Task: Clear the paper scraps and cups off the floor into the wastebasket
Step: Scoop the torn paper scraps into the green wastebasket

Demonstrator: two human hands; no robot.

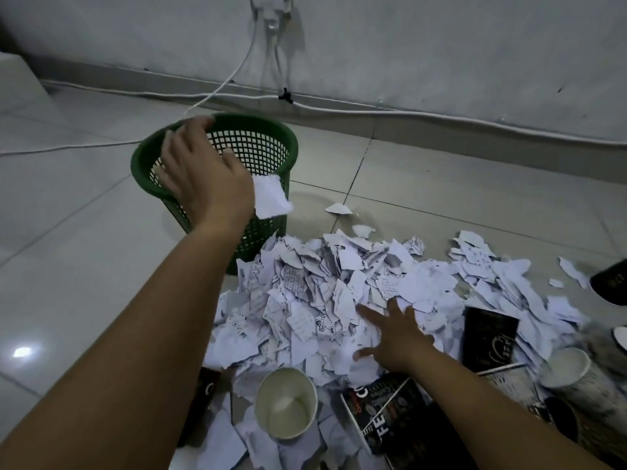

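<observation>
A green mesh wastebasket (271, 130) stands on the tiled floor near the wall. My left hand (200, 174) hovers over its rim with fingers spread, and a white paper scrap (271, 196) hangs in the air just beside the hand's edge, outside the basket's near wall. A big pile of torn paper scraps (305, 293) covers the floor to the right of the basket. My right hand (393, 337) rests on the pile, fingers spread flat. Paper cups lie around the pile: one upright with a white inside (286, 401), and black printed ones (488, 337) (383, 415).
White cables (339, 108) run along the skirting board and one crosses the floor behind the basket. More cups lie at the right edge (610, 281) (570, 371). A single scrap (339, 208) lies apart, right of the basket. Bare tiles stretch to the left.
</observation>
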